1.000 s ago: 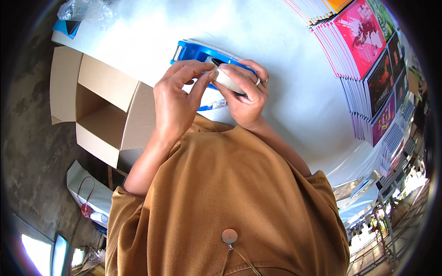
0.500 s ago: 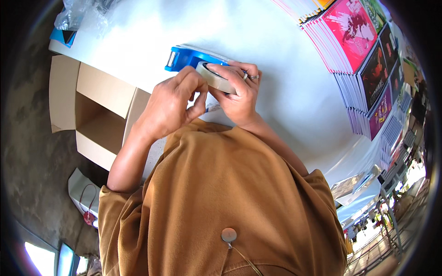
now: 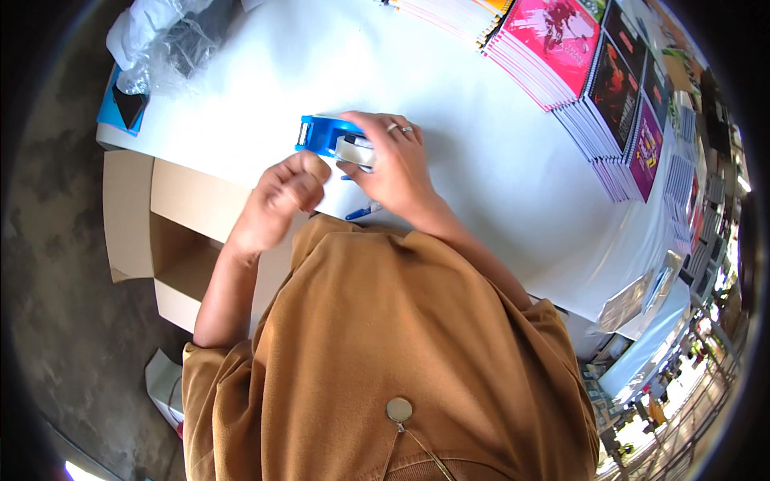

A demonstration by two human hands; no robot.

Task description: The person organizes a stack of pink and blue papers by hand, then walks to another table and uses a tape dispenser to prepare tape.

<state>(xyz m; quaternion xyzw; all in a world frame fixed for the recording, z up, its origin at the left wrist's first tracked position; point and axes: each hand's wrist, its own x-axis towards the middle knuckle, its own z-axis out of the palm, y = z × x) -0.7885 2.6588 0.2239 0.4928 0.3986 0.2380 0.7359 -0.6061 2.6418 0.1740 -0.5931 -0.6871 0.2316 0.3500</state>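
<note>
My right hand (image 3: 395, 168) is closed round a roll of clear packing tape (image 3: 351, 153), its thumb under the near side. The roll sits against a blue tape dispenser (image 3: 318, 135) that lies on the white table, its metal cutting edge at the left end. Just left of the roll, my left hand (image 3: 282, 196) is curled with its fingertips pinched together, slightly blurred. Whether a strip of tape runs from the roll to those fingers I cannot make out. A small blue tool (image 3: 358, 212), perhaps a pen or cutter, lies near the table's front edge.
An open cardboard box (image 3: 188, 244) stands left of the table, flaps spread. Stacked notebooks (image 3: 553, 48) with pink, black and purple covers line the right side. Crumpled clear plastic (image 3: 172, 48) and a blue item (image 3: 120, 104) lie at the far left corner.
My right hand has brought the tape roll down and left against the dispenser. My left hand has moved left and nearer to me, away from the roll. The view has shifted.
</note>
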